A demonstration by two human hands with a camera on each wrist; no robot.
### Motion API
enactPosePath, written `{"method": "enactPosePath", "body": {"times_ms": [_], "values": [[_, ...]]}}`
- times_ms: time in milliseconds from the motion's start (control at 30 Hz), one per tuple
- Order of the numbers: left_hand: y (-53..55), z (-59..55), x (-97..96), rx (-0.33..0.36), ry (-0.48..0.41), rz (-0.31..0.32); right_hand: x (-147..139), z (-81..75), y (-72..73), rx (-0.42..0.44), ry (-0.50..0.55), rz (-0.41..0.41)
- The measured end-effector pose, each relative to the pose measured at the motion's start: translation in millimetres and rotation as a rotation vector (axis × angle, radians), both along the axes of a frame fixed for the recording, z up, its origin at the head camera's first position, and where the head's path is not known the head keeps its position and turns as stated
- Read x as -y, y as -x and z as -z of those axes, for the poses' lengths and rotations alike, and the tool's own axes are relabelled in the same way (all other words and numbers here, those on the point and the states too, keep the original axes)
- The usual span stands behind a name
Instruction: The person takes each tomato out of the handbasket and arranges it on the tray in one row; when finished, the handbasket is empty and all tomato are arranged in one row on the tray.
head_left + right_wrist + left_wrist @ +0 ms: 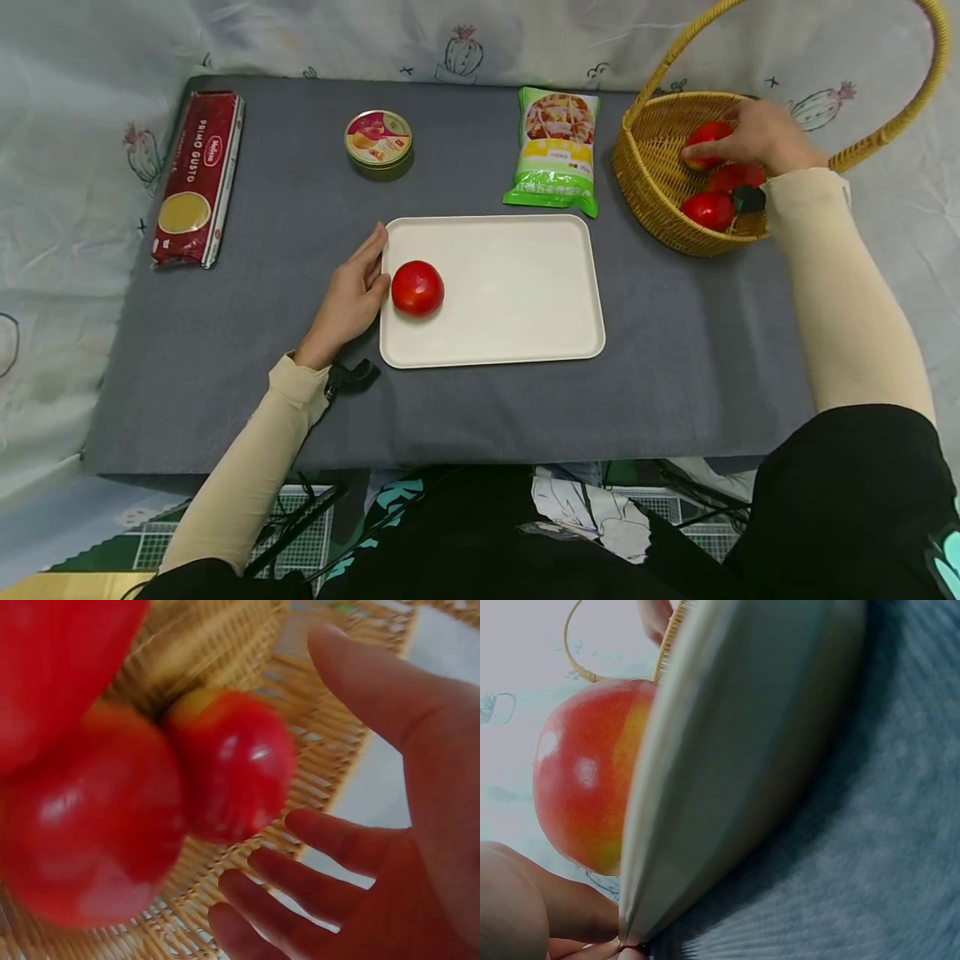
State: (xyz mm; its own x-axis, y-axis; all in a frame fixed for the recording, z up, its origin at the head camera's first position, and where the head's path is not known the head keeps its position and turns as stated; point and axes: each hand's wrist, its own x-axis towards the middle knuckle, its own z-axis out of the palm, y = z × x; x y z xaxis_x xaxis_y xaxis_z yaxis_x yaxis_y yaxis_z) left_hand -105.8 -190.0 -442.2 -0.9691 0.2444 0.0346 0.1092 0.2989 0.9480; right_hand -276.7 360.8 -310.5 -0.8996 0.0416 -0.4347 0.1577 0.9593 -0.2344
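My left hand [348, 292] pinches the left edge of a cream rectangular tray [517, 292]; thumb and fingertips meet at its rim in the left wrist view. On the tray's left end sits a red apple [417, 289], showing a yellow patch in the left wrist view [592, 776]. My right hand [757, 137] reaches into a yellow wicker basket [652, 179], fingers spread and thumb apart. Nearest to it is a red apple with a yellow top [232, 765]. Two more red fruits [708, 211] lie beside that apple, partly hidden by the hand and wrist camera.
A dark red pasta packet [197, 179] lies at the far left. A round tin [379, 142] stands behind the tray, and a green and yellow snack bag [557, 150] lies between tin and basket. The basket's tall handle [911, 108] arches over the back right. Grey cloth covers the table [480, 417].
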Motion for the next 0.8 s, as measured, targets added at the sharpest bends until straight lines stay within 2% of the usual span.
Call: {"method": "enactPosePath", "body": {"times_ms": [100, 267, 533, 700, 800], "values": [[-0.3, 1.0, 0.6, -0.010, -0.001, -0.004, -3, 3.4, 8.8, 0.046, -0.019, -0.013], [-0.9, 0.1, 0.2, -0.013, 0.009, -0.009, -4, 7.8, 16.4, 0.053, -0.011, -0.003], [-1.6, -1.5, -0.1, -0.017, 0.012, -0.012, -8, 16.1, 18.5, 0.018, 0.025, 0.077], [-0.4, 0.3, 0.2, -0.020, 0.019, -0.017, -8, 17.1, 17.5, -0.001, 0.028, 0.053], [-0.2, 2.3, -0.1, -0.010, 0.016, -0.013, -6, 11.8, 13.6, -0.024, 0.029, 0.021]]}}
